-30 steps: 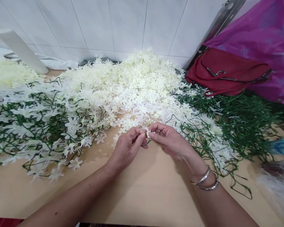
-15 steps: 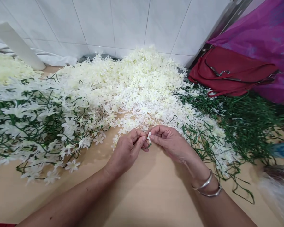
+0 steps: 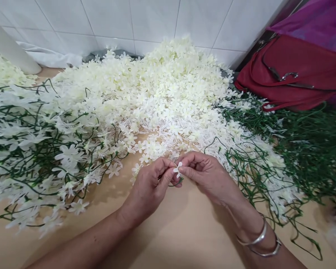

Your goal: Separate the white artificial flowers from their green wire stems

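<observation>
My left hand (image 3: 155, 183) and my right hand (image 3: 204, 173) meet over the table, fingertips pinched together. Between them sits a small white artificial flower (image 3: 178, 170), its petals at the right thumb and left fingertips. A short piece of green stem (image 3: 175, 184) shows just below, by the left fingers; most of it is hidden. Right behind the hands spreads a large heap of loose white flower heads (image 3: 173, 101) with thin white stalks.
Green-stemmed white flowers (image 3: 58, 157) are piled at the left. Bare green stems (image 3: 310, 145) lie in a tangle at the right. A red handbag (image 3: 294, 71) leans by a purple bag (image 3: 322, 22). White tiled wall (image 3: 154, 18) stands behind; a white cylinder (image 3: 11, 45) is at the back left.
The flower between my fingertips has turned, and its open petals now face me more. Both hands stay pinched together. The head view has moved closer.
</observation>
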{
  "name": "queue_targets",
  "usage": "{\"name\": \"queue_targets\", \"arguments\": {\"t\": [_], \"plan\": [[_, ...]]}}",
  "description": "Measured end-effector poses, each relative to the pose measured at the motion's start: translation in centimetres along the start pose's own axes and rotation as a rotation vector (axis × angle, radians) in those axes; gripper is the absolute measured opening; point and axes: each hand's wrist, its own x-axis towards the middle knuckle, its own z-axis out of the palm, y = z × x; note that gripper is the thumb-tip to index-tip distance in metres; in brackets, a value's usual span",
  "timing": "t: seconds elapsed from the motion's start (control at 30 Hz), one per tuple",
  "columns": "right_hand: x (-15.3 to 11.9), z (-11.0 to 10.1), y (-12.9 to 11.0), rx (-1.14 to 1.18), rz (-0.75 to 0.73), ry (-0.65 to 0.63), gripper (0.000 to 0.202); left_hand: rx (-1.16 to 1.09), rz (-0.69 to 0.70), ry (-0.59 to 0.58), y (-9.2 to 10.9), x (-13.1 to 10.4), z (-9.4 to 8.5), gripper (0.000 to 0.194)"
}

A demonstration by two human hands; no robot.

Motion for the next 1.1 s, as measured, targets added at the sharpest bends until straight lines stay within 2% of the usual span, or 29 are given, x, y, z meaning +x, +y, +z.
{"name": "queue_targets", "arguments": {"t": [0.2, 0.43, 0.6, 0.83, 0.97, 1.1], "plan": [[0.0, 0.3, 0.0, -0.034, -0.015, 0.011, 0.023, 0.036, 0.003, 0.028, -0.3, -0.1, 0.0, 0.013], [-0.6, 0.2, -0.2, -0.007, -0.058, 0.063, 0.028, -0.018, 0.114, 0.11, -0.2, -0.2, 0.5, 0.017], [-0.8, 0.2, -0.5, -0.008, -0.122, 0.07, 0.029, 0.107, 0.184, 0.204, 0.3, -0.5, 0.7, 0.012], [-0.2, -0.1, 0.6, -0.035, -0.122, 0.033, 0.023, 0.098, 0.173, 0.171, -0.1, -0.5, 0.7, 0.012], [-0.2, -0.1, 0.7, -0.004, -0.1, 0.009, 0.022, 0.047, 0.15, 0.117, -0.1, -0.3, 0.5, 0.014], [-0.2, 0.0, 0.7, 0.005, -0.094, -0.001, 0.021, 0.065, 0.14, 0.113, -0.1, -0.3, 0.4, 0.012]]}}
